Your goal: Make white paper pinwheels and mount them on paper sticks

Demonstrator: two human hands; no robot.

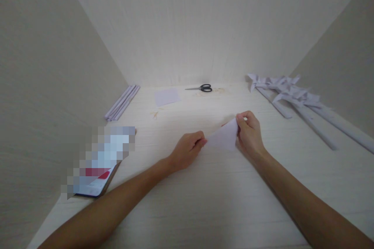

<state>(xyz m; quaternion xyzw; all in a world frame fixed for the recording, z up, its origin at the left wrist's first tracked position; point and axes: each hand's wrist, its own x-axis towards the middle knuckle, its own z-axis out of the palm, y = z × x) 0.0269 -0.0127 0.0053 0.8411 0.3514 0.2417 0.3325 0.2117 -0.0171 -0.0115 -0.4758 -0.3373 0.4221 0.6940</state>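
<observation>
Folding step: left hand (188, 148) and right hand (248, 130) fingers pinch pale folded triangular paper (223, 138) on worktop (204, 202); black scissors (203, 88) at 12 o'clock. Next likely crease-pressing.

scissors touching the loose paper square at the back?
Apart. The head view shows the scissors lying to the right of the paper square, with a bare strip of table between them.

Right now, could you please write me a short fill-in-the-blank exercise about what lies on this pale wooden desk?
1. Both hands, left hand and right hand, pinch a folded white ____ between them.
2. The black-handled scissors lie by the ____ wall.
3. The bundle of rolled paper sticks lies to the person's ____.
4. The white paper pinwheels lie to the person's ____.

Missing words: paper; back; left; right
</observation>
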